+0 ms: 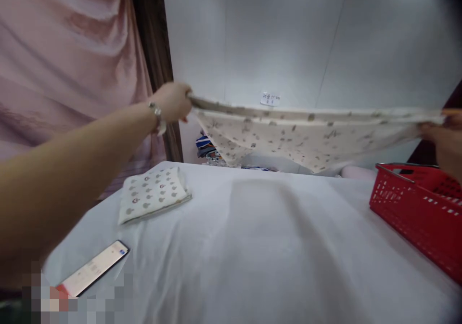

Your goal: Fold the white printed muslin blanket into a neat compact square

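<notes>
A thin white cloth point(281, 134) with small dark prints is stretched wide in the air above the far part of the table. My left hand point(172, 101), with a bracelet at the wrist, is closed on its left corner. At the right edge of the view my right hand point(442, 136) grips the other end, partly cut off by the frame. Between the hands the upper edge runs nearly straight, and the lower part hangs in loose, uneven points. Below my left arm lies a folded white cloth point(153, 194) with grey and red prints.
A white sheet covers the table point(216, 247). A red plastic basket point(415, 213) stands at the right. A phone point(96, 268) with a lit screen lies front left. Behind are a pink curtain point(72, 64), a pale wall with a paper note point(270, 98), and stacked fabrics point(205, 147).
</notes>
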`<state>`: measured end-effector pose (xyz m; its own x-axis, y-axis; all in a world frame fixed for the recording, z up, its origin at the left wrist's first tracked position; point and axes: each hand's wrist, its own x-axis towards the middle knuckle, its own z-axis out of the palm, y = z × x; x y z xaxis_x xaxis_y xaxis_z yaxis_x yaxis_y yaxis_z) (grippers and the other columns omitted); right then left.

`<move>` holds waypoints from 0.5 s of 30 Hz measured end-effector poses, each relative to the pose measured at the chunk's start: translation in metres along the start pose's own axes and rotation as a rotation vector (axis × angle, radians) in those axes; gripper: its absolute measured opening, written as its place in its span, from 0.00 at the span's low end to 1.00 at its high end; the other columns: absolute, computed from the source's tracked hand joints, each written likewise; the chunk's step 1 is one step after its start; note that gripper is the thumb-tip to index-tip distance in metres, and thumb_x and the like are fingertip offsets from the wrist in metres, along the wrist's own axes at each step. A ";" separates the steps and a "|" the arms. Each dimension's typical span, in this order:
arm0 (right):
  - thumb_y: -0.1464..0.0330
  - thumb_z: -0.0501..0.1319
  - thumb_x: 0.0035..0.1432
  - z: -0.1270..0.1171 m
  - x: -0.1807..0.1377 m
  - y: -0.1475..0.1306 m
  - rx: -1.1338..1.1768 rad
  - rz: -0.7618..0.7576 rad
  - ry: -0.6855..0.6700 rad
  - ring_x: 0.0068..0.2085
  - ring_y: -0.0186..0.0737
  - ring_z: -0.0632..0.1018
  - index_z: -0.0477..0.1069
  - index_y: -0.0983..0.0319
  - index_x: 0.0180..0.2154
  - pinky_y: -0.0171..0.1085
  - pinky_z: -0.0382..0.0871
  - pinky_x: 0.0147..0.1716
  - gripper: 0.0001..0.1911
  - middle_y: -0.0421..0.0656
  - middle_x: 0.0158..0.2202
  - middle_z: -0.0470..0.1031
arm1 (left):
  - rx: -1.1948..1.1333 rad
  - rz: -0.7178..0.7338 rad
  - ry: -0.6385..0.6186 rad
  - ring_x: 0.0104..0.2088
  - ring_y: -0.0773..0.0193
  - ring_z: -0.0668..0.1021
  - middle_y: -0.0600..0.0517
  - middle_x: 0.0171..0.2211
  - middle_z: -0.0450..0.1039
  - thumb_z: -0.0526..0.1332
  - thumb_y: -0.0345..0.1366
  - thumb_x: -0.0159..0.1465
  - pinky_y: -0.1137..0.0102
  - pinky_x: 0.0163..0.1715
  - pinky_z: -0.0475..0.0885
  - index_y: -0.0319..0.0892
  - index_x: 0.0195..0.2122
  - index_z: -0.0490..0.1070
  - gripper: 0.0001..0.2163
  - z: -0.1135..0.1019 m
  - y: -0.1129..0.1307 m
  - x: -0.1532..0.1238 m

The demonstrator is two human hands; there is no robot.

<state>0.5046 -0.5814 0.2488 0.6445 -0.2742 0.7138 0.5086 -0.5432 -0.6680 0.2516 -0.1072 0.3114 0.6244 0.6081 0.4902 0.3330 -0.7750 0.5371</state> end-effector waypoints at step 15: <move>0.58 0.57 0.48 -0.032 -0.264 0.222 0.034 0.145 -0.884 0.48 0.51 0.74 0.71 0.59 0.41 0.46 0.66 0.50 0.19 0.46 0.47 0.74 | 0.211 0.160 -0.346 0.54 0.59 0.69 0.46 0.55 0.64 0.47 0.24 0.53 0.65 0.54 0.66 0.40 0.49 0.65 0.23 0.124 -0.202 -0.271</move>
<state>0.4289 -0.6551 -0.0811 0.9006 0.3814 0.2084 0.3961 -0.5228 -0.7548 0.1026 -0.1369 -0.0148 0.8682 0.4115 0.2773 0.3275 -0.8950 0.3029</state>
